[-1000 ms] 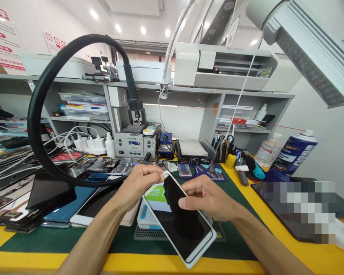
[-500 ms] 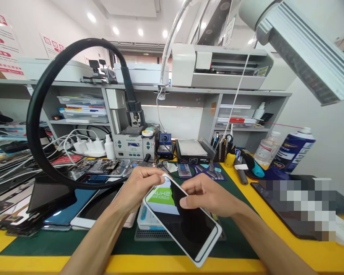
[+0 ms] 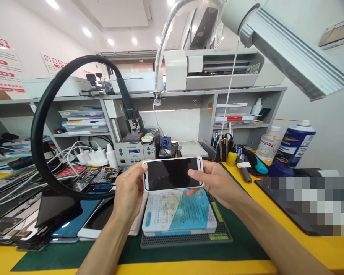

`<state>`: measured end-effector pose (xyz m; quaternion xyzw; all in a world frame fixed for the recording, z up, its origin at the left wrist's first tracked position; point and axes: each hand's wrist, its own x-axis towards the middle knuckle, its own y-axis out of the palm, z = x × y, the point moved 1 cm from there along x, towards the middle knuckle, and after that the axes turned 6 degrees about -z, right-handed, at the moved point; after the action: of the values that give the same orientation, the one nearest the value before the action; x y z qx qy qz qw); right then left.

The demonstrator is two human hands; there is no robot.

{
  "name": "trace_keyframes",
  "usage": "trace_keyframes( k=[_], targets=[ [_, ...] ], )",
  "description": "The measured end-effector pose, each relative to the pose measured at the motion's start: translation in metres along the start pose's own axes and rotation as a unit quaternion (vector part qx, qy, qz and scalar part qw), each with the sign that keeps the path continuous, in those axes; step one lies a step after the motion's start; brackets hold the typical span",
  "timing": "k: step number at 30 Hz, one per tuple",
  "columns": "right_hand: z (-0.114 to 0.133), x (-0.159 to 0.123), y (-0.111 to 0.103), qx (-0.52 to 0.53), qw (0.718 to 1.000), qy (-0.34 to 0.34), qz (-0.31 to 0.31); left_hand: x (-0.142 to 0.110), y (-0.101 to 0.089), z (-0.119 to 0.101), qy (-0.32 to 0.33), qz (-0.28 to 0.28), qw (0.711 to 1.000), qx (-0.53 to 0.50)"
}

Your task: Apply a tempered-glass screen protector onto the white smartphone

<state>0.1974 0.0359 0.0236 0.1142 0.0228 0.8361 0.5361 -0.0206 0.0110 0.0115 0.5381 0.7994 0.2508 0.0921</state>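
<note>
A smartphone (image 3: 172, 173) with a white frame and a dark screen is held up sideways, screen facing me. My left hand (image 3: 130, 187) grips its left end, thumb on the frame near the upper corner. At the other end, my right hand (image 3: 219, 183) has its thumb lying on the screen and its fingers behind the phone. Below the phone lies a flat white and blue box (image 3: 179, 215) with printed text. That box rests on a dark perforated pad (image 3: 186, 242) on the green mat (image 3: 237, 244).
Several phones and loose screens (image 3: 20, 206) are piled at the left. Behind stands a hot-air station (image 3: 134, 152) with a looping black hose (image 3: 37, 133). A spray can (image 3: 295, 143), a clear bottle (image 3: 268, 145) and a dark tablet-like panel (image 3: 283, 206) are at the right.
Both hands have turned the phone from a slanted position to level sideways and raised it. The bright green reflection has left its screen, and more of the box shows.
</note>
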Motion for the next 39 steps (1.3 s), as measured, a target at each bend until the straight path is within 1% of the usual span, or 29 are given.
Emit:
trace_keyframes(
  k=[3,6,12,17,22,27,31,35,39],
  targets=[
    [-0.002,0.000,0.003,-0.027,0.999,-0.039,-0.011,0.000,0.000,0.001,0.010,0.010,1.000,-0.001],
    [0.000,-0.001,0.003,-0.048,0.997,-0.053,-0.010,0.001,-0.001,0.002,0.017,0.012,1.000,0.000],
    [0.001,-0.002,-0.001,-0.075,0.995,-0.057,-0.011,0.002,-0.006,0.003,0.014,0.013,0.999,0.031],
    [-0.001,-0.001,-0.004,-0.084,0.995,-0.060,-0.009,0.008,-0.009,0.005,0.010,0.000,0.999,0.052],
    [0.000,0.000,-0.004,-0.095,0.994,-0.057,-0.014,0.008,-0.008,0.004,-0.001,0.008,0.997,0.071],
    [0.000,-0.001,-0.004,-0.083,0.995,-0.063,-0.005,0.007,-0.008,0.001,0.004,0.009,0.996,0.094],
    [0.000,-0.001,-0.005,-0.086,0.994,-0.064,-0.010,0.007,-0.009,0.002,0.006,0.018,0.994,0.108],
    [-0.001,-0.001,-0.004,-0.091,0.994,-0.066,-0.009,0.008,-0.010,0.005,0.007,0.027,0.993,0.112],
    [-0.001,-0.001,-0.005,-0.089,0.994,-0.068,-0.011,0.005,-0.010,0.004,0.018,0.038,0.995,0.091]
  ],
)
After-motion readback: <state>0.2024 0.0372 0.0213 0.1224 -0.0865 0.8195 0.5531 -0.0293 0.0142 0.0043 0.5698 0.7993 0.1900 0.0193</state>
